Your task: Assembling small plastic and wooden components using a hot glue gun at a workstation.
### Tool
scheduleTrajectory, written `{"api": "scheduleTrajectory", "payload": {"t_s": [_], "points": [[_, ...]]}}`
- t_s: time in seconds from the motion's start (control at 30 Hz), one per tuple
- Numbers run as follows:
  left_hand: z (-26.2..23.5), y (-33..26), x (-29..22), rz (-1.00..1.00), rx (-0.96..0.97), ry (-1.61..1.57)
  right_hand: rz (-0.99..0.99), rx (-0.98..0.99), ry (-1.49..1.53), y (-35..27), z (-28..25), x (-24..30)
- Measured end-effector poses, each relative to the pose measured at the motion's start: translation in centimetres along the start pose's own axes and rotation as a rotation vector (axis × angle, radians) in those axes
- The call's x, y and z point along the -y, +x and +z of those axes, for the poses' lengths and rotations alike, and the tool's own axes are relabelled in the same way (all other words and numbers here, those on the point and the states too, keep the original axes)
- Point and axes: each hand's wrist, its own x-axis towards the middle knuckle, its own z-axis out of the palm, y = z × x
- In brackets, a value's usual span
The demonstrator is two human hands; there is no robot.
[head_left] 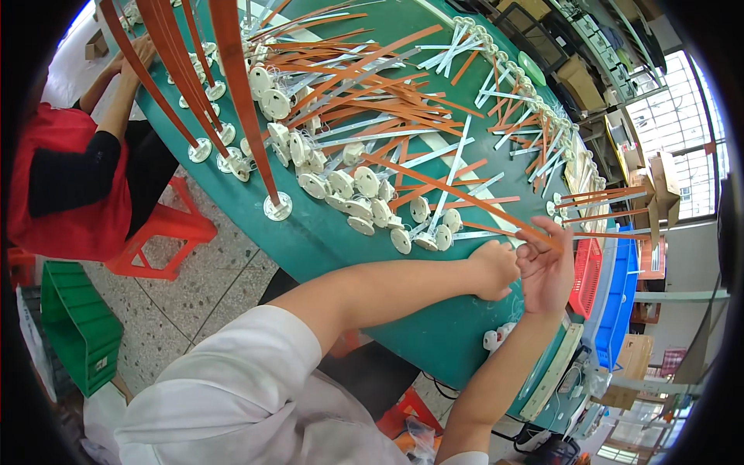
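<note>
My left hand [494,270] is closed, its fingers bent in beside my right hand. What it may hold is hidden. My right hand [547,271] is raised next to it, fingers curled at one end of a long orange-brown strip [465,194]. From there the strip slants up and left over a pile. That pile consists of round white discs [366,181] with thin wires, joined to white and orange strips [372,97], on a green table [325,260]. Several more orange strips stand upright on white discs [277,207] at the table's left edge.
A person in red [70,182] sits at the left by a red stool [159,232]. Below is a green crate [77,325]. A chain of white pieces [535,97] lines the far side. Red [587,275] and blue trays [618,302] stand at the right.
</note>
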Motion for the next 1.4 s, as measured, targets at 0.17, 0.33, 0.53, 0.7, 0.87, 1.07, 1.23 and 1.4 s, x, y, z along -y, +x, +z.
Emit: {"api": "scheduleTrajectory", "payload": {"t_s": [0.17,0.33,0.53,0.7,0.87,1.07,1.23,1.4], "points": [[5.0,1.6,1.8,0.040,-0.378,-0.250,-0.177,0.072,0.283,-2.3,4.3,-1.8],[3.3,1.1,1.0,0.020,-0.213,-0.365,-0.540,0.033,-0.716,-2.8,8.4,-2.4],[3.7,1.2,2.3,0.002,-0.210,-0.227,-0.629,0.062,-0.613,-1.4,9.6,-3.2],[1.4,0.0,-0.1,0.123,-0.218,-0.017,-0.767,-0.277,-0.325,-3.0,2.6,-0.1],[0.0,-0.8,0.7,0.076,-0.166,0.020,-0.823,-0.505,-0.308,-5.9,-2.9,2.5],[0.7,0.2,1.1,0.034,-0.209,-0.057,-0.631,-0.785,-0.712,-8.3,-9.4,1.3],[1.0,0.1,1.2,0.015,-0.189,-0.120,-0.644,-0.913,-0.603,-10.9,-13.6,2.3],[-0.5,-0.9,0.8,0.109,-0.201,-0.117,-0.386,-0.820,-0.866,-10.2,-13.4,0.5]]}}
